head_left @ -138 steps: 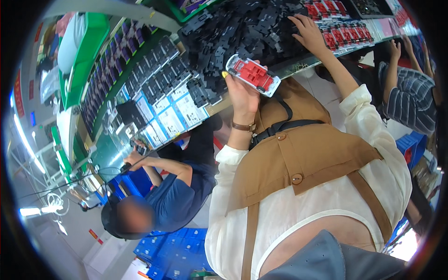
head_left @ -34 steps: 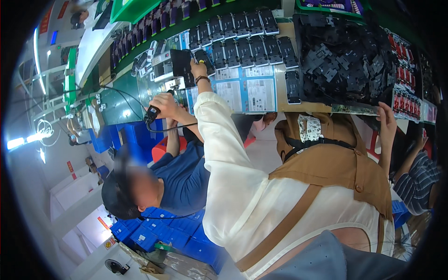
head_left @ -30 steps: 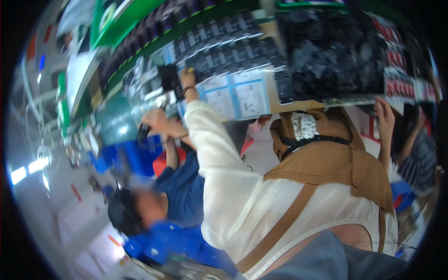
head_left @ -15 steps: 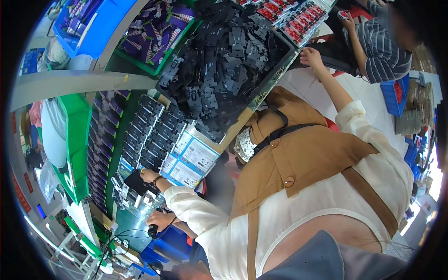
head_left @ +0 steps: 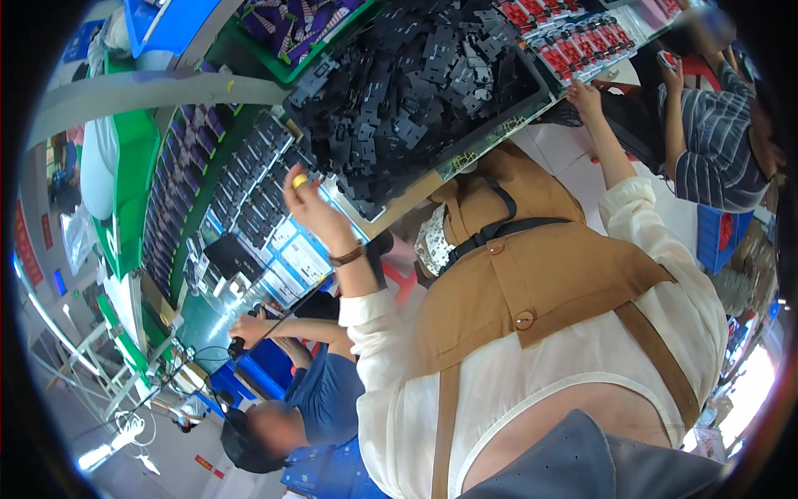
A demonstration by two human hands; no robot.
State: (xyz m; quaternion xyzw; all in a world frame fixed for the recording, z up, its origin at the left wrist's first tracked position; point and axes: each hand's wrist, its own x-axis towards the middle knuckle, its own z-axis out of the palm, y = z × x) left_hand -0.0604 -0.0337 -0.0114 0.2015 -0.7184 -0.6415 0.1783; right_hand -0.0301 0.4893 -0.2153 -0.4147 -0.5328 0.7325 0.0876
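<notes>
My left hand (head_left: 312, 204) is raised over the near side of the bench, beside a large heap of flat black plastic parts (head_left: 399, 108). Its fingers are loosely bent and apart, with a yellow cover on one of them and no part visible in it. Below it lie rows of black parts (head_left: 266, 204) and blue-and-white printed sheets (head_left: 299, 254). My right hand (head_left: 584, 97) is at the bench edge, its bent fingertips close together against the rows of red parts (head_left: 582, 46). Whatever those fingertips pinch is too small to make out.
Left of the heap stand a green bin of purple pieces (head_left: 291, 33) and rows of purple parts (head_left: 183, 158). A flat black piece (head_left: 231, 256) lies farther left. A co-worker in blue (head_left: 328, 395) holds a dark tool; another in stripes (head_left: 715, 141) sits at right.
My left hand has lifted away from the flat black piece, toward the heap. My right hand has moved to the red parts. The view has shifted, showing more of the blue-clad co-worker.
</notes>
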